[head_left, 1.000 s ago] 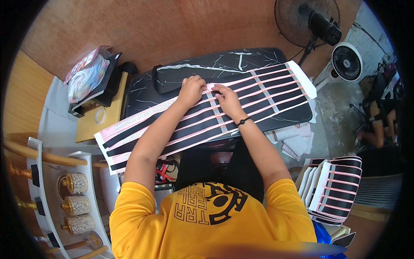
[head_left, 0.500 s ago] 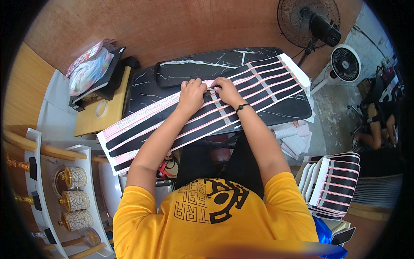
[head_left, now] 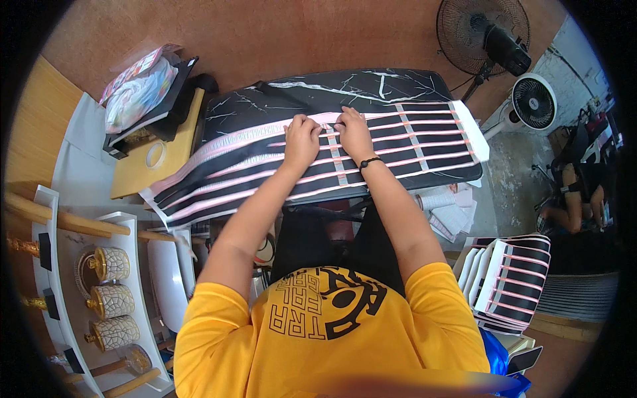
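A long white sheet (head_left: pixel 474 136) lies slantwise across the table. Black strips (head_left: pixel 375 156) run along it between pink-edged lines, crossed by several grey bands (head_left: pixel 336 161). My left hand (head_left: pixel 304 140) rests near the sheet's far edge, its fingers bent and pressed together at the nearest grey band. Just right of that band, my right hand (head_left: pixel 353 134) is closed with its fingertips down on the same edge. Whatever lies between the fingers is too small to make out. Beyond my hands a dark loose strip (head_left: pixel 288 97) shows, blurred against the black tabletop.
The black marbled table (head_left: pixel 411 83) stands against a brown wall. A wooden stand (head_left: pixel 136 174) with a tape roll (head_left: pixel 156 155) is at left, below a plastic bag (head_left: pixel 142 99). Two fans (head_left: pixel 533 99) stand at far right. Similar striped sheets (head_left: pixel 521 282) are stacked at lower right.
The sheet has turned so its right end lies nearer, and its left part now bows upward. Both hands stay by the same grey band. The dark loose strip has shifted right.
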Demonstrator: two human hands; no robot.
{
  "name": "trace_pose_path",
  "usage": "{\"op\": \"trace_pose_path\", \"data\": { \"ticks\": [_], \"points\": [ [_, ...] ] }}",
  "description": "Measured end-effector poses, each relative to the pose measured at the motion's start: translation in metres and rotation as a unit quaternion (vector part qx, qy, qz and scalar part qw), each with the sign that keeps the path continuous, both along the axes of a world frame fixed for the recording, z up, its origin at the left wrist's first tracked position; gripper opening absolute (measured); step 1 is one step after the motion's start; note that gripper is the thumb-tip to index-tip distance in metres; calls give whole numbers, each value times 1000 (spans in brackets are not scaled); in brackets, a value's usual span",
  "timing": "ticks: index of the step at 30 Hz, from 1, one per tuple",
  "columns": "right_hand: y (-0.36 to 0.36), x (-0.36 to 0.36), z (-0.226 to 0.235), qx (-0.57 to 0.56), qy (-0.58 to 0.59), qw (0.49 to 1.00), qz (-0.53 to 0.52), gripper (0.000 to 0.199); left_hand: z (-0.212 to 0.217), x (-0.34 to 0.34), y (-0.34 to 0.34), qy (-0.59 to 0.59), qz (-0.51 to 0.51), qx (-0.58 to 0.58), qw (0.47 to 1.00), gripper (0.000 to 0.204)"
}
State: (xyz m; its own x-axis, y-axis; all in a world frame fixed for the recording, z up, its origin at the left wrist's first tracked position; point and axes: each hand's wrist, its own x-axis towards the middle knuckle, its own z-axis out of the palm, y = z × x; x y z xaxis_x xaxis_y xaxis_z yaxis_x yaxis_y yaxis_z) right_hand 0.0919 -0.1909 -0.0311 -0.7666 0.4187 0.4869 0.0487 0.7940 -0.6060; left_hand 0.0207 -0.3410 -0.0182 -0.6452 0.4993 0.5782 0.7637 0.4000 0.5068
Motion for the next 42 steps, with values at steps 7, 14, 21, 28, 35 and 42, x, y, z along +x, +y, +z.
{"op": "trace_pose_path", "data": {
  "ticks": [7, 14, 21, 28, 35, 42],
  "points": [
    [-4, -2, 8, -6, 3, 999, -47, 12, 14, 7, -2, 55, -41, -26, 997, 5],
    [-2, -10, 8, -2, -1, 994, -106, 14, 43, 72, -37, 134, 11, -83, 987, 8],
    [17, 3, 10, -79, 144, 985, 57, 14, 30, 94, -54, 30, 76, -59, 995, 13],
    [20, 19, 4, 54, -12, 998, 25, 18, 40, 117, -55, 45, 23, -43, 998, 11],
    [28, 20, 20, -61, 74, 991, 98, 12, 42, 135, -73, -8, 49, -55, 997, 10],
    [17, 49, 15, 64, -38, 989, 129, 14, 44, 123, -69, 0, 54, -19, 998, 14]
  ]
}}
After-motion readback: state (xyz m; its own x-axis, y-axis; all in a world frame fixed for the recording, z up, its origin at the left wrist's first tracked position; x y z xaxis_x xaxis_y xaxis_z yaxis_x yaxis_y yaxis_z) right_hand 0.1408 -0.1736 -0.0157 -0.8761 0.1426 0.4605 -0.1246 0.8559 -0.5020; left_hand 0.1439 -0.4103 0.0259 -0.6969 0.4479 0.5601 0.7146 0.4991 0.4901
